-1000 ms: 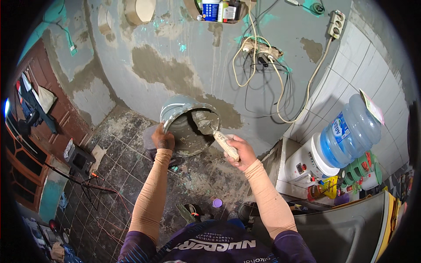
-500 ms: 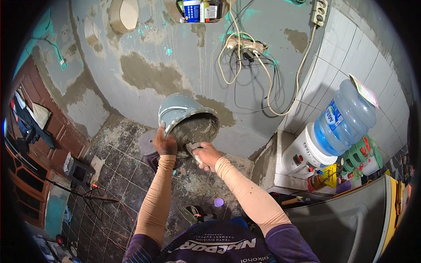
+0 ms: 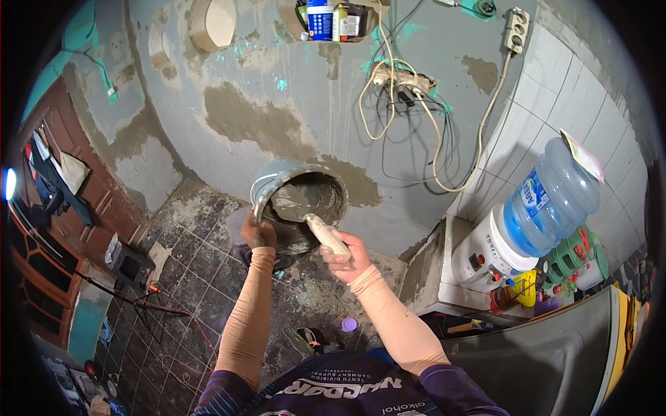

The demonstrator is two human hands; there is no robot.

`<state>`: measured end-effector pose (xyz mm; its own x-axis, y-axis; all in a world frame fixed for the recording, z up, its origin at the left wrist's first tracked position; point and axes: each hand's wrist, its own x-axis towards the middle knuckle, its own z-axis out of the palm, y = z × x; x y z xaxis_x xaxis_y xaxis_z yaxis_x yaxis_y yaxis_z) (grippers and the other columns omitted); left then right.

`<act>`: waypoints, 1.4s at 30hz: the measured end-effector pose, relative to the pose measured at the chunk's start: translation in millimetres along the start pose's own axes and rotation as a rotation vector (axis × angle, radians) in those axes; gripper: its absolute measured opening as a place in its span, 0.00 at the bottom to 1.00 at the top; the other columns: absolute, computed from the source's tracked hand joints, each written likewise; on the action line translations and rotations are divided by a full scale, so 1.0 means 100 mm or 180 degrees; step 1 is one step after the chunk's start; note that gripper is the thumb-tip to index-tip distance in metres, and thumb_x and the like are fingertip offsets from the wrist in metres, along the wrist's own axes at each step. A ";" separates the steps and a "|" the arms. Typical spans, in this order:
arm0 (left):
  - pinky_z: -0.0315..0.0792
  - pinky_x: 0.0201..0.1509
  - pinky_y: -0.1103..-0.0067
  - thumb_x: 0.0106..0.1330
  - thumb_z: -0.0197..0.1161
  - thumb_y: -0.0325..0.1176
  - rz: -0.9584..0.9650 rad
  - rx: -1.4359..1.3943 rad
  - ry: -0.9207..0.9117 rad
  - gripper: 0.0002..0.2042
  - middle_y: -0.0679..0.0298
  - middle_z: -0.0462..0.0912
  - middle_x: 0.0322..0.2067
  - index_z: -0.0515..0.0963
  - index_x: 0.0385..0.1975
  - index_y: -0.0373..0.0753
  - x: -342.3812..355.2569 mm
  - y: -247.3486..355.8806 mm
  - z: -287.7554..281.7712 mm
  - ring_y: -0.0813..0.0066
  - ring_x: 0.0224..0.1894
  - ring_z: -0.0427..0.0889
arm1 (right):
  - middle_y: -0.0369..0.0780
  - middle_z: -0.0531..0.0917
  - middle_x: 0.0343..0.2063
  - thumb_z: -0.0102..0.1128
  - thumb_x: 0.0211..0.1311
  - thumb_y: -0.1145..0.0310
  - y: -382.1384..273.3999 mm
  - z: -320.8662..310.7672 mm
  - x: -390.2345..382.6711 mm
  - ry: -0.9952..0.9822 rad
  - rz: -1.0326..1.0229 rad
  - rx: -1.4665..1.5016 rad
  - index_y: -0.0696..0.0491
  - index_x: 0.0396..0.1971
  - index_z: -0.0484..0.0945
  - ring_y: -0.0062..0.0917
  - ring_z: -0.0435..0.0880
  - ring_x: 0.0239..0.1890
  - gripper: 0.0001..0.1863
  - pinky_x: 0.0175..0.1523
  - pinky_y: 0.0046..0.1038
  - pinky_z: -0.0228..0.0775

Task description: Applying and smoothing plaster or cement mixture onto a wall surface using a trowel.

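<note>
A grey bucket (image 3: 264,184) is tipped toward me in front of the wall, its mouth facing me and its rim smeared. Grey wet mortar (image 3: 329,197) coats its inside. My left hand (image 3: 258,231) is closed on the left side of the rim. In my right hand (image 3: 352,258) is a trowel (image 3: 325,234), gripped by its pale, mortar-caked handle. The trowel's blade reaches into the bucket and is hard to tell apart from the mortar around it.
Damp patches (image 3: 250,121) mark the grey wall, where cables (image 3: 406,80) hang from a socket. To the right stand a water dispenser (image 3: 479,253) with a large bottle (image 3: 551,197) and a grey appliance (image 3: 527,360). A purple lid (image 3: 349,324) lies on the dirty tiled floor.
The trowel's handle has swung up, and my right hand has moved slightly right, away from the rim. The bucket's mouth now faces me more fully. My left hand keeps its hold.
</note>
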<state>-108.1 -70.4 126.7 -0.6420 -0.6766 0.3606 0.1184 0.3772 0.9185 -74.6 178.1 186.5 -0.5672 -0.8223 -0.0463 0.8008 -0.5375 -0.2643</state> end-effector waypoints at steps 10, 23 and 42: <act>0.66 0.29 0.86 0.55 0.45 0.21 -0.0345 -0.2157 -0.0468 0.20 0.63 0.80 0.36 0.73 0.49 0.29 0.29 -0.66 -0.12 0.75 0.26 0.73 | 0.41 0.74 0.19 0.46 0.65 0.64 -0.32 0.21 -0.45 0.1175 -0.0353 -0.2060 0.48 0.53 0.67 0.19 0.67 0.09 0.17 0.08 0.16 0.54; 0.62 0.24 0.93 0.60 0.49 0.21 -0.0476 -0.2678 -0.0377 0.20 0.66 0.77 0.40 0.71 0.54 0.28 0.00 0.18 0.02 0.87 0.27 0.69 | 0.40 0.73 0.18 0.45 0.65 0.63 0.08 0.39 -0.11 0.1694 0.0337 -0.3420 0.47 0.54 0.65 0.20 0.67 0.08 0.18 0.07 0.20 0.52; 0.70 0.46 0.81 0.55 0.47 0.21 -0.0615 -0.2359 -0.0351 0.22 0.63 0.79 0.44 0.72 0.51 0.29 -0.11 -0.05 -0.17 0.74 0.41 0.77 | 0.43 0.72 0.27 0.41 0.68 0.61 0.02 0.22 0.18 -0.0667 0.0012 0.0563 0.55 0.58 0.62 0.20 0.72 0.18 0.22 0.11 0.14 0.57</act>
<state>-89.1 -75.4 120.7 -0.7700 -0.6057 0.2004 0.4478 -0.2894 0.8460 -78.7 158.2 206.1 -0.5269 -0.8351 0.1581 0.8343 -0.5436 -0.0914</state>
